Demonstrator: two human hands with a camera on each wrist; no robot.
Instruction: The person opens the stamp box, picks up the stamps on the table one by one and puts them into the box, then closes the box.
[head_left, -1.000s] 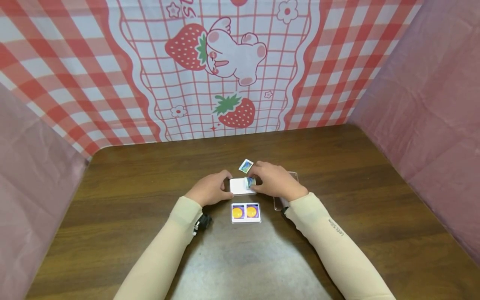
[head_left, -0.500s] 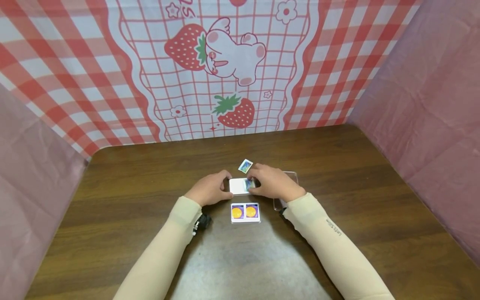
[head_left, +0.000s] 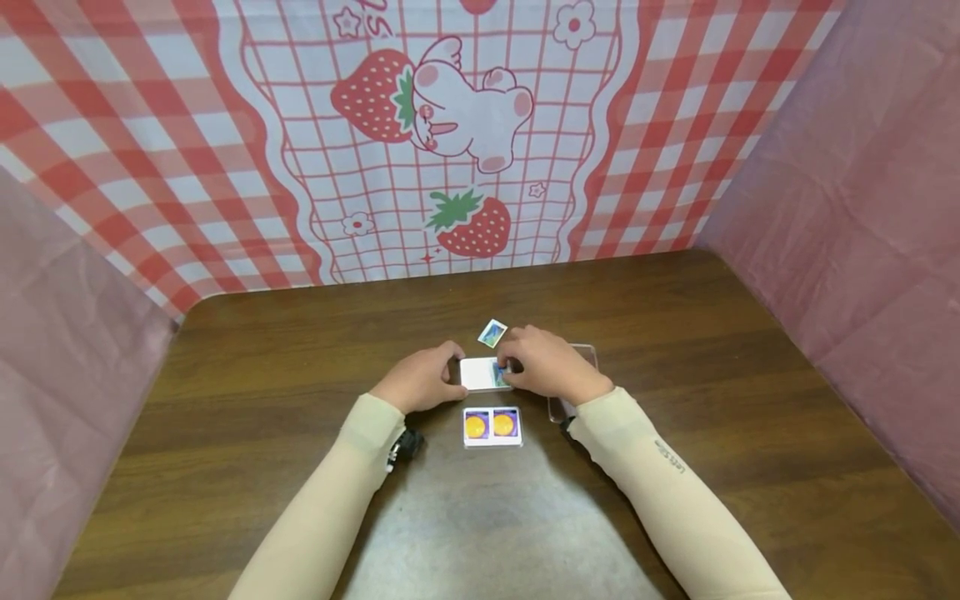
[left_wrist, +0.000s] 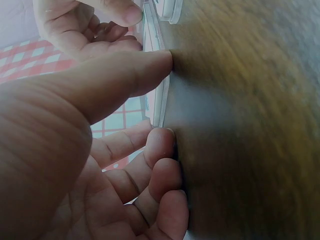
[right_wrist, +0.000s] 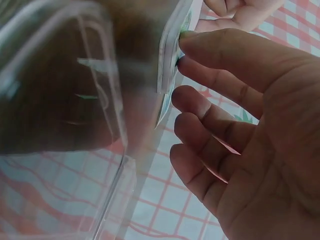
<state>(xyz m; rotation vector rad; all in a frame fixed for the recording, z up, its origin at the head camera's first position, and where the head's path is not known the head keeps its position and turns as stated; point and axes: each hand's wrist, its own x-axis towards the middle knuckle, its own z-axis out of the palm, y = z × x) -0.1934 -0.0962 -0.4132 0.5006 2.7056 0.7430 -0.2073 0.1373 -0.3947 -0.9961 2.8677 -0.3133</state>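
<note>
In the head view, my left hand [head_left: 418,380] grips the left end of a white rectangular tile [head_left: 475,374], thumb on the near edge and a finger on the far edge. The tile's clear rim [left_wrist: 163,102] shows under the thumb in the left wrist view. At its right end, my right hand [head_left: 553,367] pinches a small blue-green picture card [head_left: 498,374] lying on the tile; its thumb and index finger press against it in the right wrist view. Beyond the tile lies a loose card [head_left: 492,333] with a similar picture, tilted.
Nearer to me sits a second tile [head_left: 492,442] bearing two purple cards with yellow discs. A clear plastic box [head_left: 596,357] stands partly under the right forearm. Behind the brown wooden table [head_left: 300,333] hangs a checked strawberry cloth [head_left: 285,167].
The picture card has settled flatter onto the tile's right end, with the right fingers shifting slightly over it. The left hand and the other things have stayed in place.
</note>
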